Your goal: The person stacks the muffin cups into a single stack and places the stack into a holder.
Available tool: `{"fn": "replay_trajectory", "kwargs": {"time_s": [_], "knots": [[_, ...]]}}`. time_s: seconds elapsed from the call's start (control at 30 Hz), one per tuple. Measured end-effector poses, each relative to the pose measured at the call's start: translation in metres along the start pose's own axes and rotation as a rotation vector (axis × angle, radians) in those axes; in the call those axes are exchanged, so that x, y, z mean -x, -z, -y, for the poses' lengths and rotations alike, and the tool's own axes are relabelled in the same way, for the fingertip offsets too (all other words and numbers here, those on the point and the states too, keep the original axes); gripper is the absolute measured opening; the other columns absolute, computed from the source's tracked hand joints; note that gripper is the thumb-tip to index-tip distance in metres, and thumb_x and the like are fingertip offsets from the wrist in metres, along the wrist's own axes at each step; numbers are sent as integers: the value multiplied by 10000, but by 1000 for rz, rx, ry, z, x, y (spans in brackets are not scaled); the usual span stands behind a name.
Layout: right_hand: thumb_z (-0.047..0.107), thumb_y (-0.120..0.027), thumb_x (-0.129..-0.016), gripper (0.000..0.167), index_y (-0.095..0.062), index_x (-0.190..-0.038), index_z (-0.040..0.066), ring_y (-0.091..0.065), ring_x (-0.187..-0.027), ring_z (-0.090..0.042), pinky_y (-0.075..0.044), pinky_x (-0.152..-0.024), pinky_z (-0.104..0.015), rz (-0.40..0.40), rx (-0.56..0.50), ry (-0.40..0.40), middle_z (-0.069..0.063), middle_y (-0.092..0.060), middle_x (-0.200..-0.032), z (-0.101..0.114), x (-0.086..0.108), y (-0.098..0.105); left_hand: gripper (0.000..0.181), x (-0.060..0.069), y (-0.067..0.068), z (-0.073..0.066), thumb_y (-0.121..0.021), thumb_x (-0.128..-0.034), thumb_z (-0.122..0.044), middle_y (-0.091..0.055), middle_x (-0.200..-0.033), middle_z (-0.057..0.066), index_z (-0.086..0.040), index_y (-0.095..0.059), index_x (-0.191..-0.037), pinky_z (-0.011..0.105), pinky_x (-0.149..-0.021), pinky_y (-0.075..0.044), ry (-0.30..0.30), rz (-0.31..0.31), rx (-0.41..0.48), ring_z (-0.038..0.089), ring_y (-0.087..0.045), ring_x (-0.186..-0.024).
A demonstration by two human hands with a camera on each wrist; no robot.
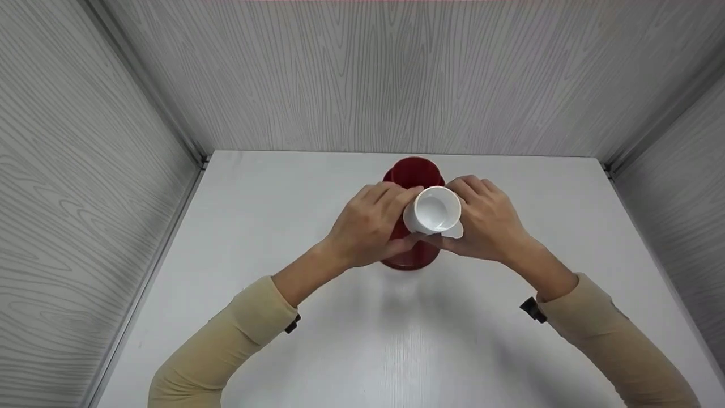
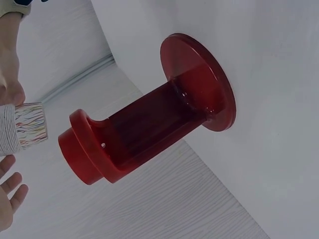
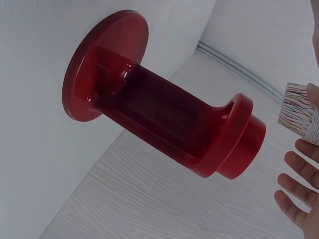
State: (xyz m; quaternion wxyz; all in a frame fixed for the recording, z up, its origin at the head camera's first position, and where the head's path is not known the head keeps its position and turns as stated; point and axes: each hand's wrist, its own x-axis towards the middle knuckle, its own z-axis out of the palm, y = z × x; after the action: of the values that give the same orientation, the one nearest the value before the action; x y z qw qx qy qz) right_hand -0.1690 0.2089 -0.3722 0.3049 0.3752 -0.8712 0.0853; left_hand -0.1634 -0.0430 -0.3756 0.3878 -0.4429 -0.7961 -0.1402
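Note:
Both hands hold a stack of white paper cups (image 1: 435, 211), its open end facing up in the head view. The left hand (image 1: 368, 221) is around its left side, and the right hand (image 1: 490, 221) around its right. In the left wrist view the stack (image 2: 31, 124) shows nested rims and a narrow end with coloured lines. That end is apart from a red stand (image 2: 144, 129), which has a round base, an open-fronted column and a ringed top. The right wrist view shows several fingers (image 3: 296, 186) spread out below the stack. The hands and cups partly cover the stand in the head view.
The stand's round base rests on a white table (image 1: 272, 192), toward its back edge. Grey wood-grain panels (image 1: 362, 73) rise behind the table and at both sides. Dark clips (image 1: 532, 310) are fixed at the sleeves.

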Motion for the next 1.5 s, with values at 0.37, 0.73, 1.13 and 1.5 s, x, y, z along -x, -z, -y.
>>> {"fn": "replay_trajectory", "kwargs": {"time_s": [0.37,0.73,1.13,1.5], "knots": [[463,-934,-741,694,-669,-1225,43,-675,-1052,-354,-589,-881,-508,56,-22,8,-136,-708,-1107,-16,-26,5,634,-13,1,19,-794,-924,-377,-698,-1203,106,-6,-558,-1381,388,-943,-588,43,8,43,252,-649,-1115],[435,-901,-772,689,-666,-1289,45,-667,-1087,-370,-595,-894,-533,102,-29,-49,-156,-710,-1146,-31,-42,3,607,-23,-8,35,-768,-949,-368,-686,-1238,109,-9,-554,-1390,390,-963,-575,101,38,80,263,-652,-1111],[426,-855,-806,696,-622,-1346,54,-637,-1117,-382,-579,-906,-543,148,-58,-90,-169,-682,-1190,-44,-50,-7,597,-31,-18,49,-718,-983,-393,-675,-1235,123,-15,-547,-1412,374,-983,-580,136,92,62,256,-646,-1125],[434,-757,-830,681,-611,-1364,38,-616,-1160,-385,-562,-935,-556,213,-100,-106,-176,-677,-1256,-53,-54,-17,628,-31,-28,56,-732,-977,-394,-691,-1239,128,-17,-542,-1443,394,-988,-577,183,146,54,268,-643,-1143]]}}
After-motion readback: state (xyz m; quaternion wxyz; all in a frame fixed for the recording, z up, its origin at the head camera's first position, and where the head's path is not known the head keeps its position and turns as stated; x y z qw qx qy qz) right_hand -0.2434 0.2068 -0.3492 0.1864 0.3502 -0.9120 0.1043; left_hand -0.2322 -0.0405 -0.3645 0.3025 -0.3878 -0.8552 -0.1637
